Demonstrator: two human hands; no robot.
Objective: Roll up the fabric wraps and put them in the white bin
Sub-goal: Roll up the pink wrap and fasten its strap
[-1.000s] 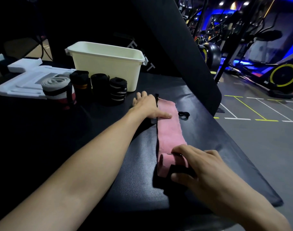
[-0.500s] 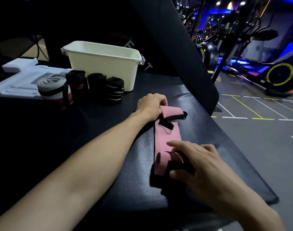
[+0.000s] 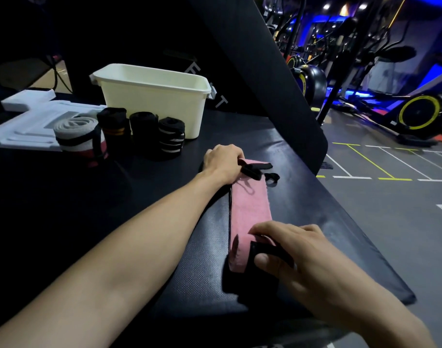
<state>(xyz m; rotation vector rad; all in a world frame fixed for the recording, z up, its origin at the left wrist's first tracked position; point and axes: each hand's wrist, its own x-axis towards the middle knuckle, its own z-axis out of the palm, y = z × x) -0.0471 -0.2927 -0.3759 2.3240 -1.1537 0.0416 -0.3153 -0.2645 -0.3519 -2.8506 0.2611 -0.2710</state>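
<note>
While both hands grip it, pink wrap stretches between.

a worktop carries everything. a wrap lies stretched away from the viewer, right of centre. the left hand grips its far end; the right hand holds its rolled near end. behind and left stand four rolled wraps in a row, a bin just behind them, and a tray to their left.
</note>
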